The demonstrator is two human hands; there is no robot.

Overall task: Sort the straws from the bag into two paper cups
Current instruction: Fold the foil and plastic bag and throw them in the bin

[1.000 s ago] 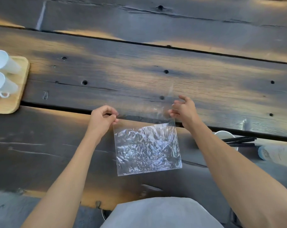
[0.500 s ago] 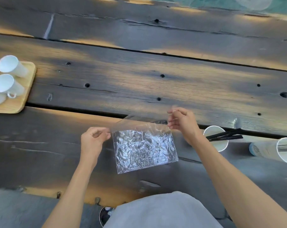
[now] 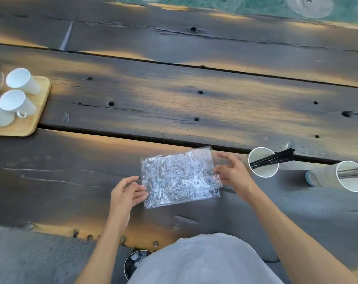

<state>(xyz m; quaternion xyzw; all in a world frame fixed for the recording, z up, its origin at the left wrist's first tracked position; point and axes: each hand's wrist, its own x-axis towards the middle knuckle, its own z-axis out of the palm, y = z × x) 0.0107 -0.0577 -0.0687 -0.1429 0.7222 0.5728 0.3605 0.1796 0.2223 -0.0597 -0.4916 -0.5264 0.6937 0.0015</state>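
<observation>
The crinkled clear bag (image 3: 180, 178) lies flat on the dark wooden tabletop (image 3: 174, 103). Left hand (image 3: 125, 193) and right hand (image 3: 233, 174) flank it, fingers loosely spread, tips touching its side edges, gripping nothing. Black straws (image 3: 274, 157) stand in a paper cup (image 3: 263, 161) just right

- left hand (image 3: 126, 194) and right hand (image 3: 233, 174): bare, no rings, watch or gloves
- forearms bare, no sleeves in view
- light grey garment (image 3: 204, 261) at bottom edge, plain fabric, no markings
</observation>
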